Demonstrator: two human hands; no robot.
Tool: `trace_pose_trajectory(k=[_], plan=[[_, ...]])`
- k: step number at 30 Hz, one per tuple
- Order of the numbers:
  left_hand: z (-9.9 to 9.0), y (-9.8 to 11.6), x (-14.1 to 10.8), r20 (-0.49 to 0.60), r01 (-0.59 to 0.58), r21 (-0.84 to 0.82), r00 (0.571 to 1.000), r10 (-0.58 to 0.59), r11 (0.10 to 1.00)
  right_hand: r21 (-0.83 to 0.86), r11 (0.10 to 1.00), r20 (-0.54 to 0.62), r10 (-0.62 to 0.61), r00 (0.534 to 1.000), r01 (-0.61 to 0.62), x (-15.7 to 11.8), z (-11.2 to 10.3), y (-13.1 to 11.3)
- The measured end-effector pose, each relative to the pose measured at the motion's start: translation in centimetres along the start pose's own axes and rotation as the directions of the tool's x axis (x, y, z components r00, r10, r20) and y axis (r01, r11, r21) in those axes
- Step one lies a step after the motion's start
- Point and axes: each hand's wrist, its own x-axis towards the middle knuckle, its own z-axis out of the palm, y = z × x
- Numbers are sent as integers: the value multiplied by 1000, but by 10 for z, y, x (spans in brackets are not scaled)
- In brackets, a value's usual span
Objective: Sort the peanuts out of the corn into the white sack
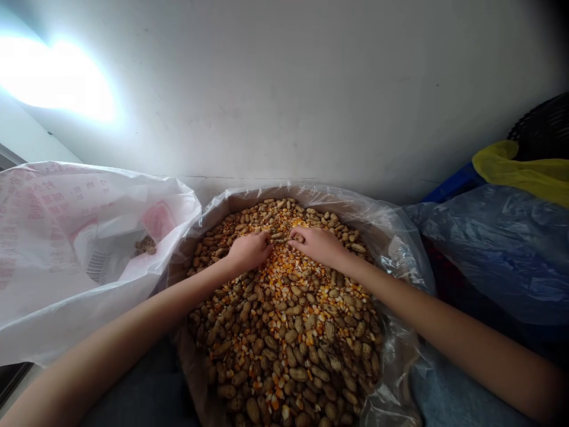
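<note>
- Peanuts (298, 375) lie mixed with corn kernels (276, 276) inside a clear plastic bag (402, 261).
- My right grip (320, 245) pinches a peanut (299, 238); light pressure should spare its shell.
- My left grip (249, 252) curls over the pile; whether it's closed, I cannot tell.

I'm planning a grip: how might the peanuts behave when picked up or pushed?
The peanuts probably roll when pushed, being rounded. Their rough shells likely resist slipping. Lying loose among corn kernels, they may shift their neighbours.
</note>
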Motion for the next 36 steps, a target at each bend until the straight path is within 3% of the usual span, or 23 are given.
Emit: trace_pose_trajectory(k=[2,3,5,7,8,9,11,13,14,19,22,25,27,29,31,33,36], plan=[[-4,-6,0,24,43,-309,999,-37,950,351,930,38,104,994,-110,-2,-5,2],[-7,-9,0,66,83,-495,996,-57,865,534,830,79,137,987,-158,-3,-7,3],[-14,-15,-1,185,185,-807,981,-58,561,810,540,177,145,973,-228,-4,-11,5],[-22,-18,-2,264,263,-939,964,-26,220,926,263,252,103,962,-271,-5,-14,6],[-26,-19,-2,278,278,-956,960,-12,90,942,166,280,82,956,-291,-5,-15,6],[-29,-20,-2,283,283,-959,959,-1,-4,946,96,303,67,951,-308,-5,-16,6],[-33,-21,-3,284,283,-955,959,5,-92,943,15,331,54,942,-332,-6,-18,7],[-34,-24,-3,291,291,-954,957,-2,-69,940,-22,341,43,939,-340,-7,-19,6],[-34,-25,-3,299,299,-954,954,-20,-16,939,-32,343,37,939,-342,-8,-20,6],[-29,-33,-5,274,294,-848,955,-111,440,950,28,309,71,948,-312,-9,-22,4],[-34,-34,-7,230,233,-729,969,-89,643,939,113,314,97,944,-324,-10,-23,4],[-42,-34,-10,142,86,-508,990,-15,857,897,286,306,147,941,-337,-12,-25,7],[-46,-33,-12,113,2,-254,993,28,967,778,535,267,195,944,-331,-14,-27,9],[-48,-33,-15,152,-30,17,988,27,999,503,811,192,231,954,-298,-16,-29,11],[-46,-32,-17,220,-63,203,975,18,977,171,949,136,244,960,-265,-18,-28,12],[-43,-31,-19,283,-117,289,959,32,950,-41,967,129,255,958,-252,-19,-25,11],[-37,-30,-20,332,-158,346,943,36,925,-156,957,169,271,948,-246,-19,-16,8]])
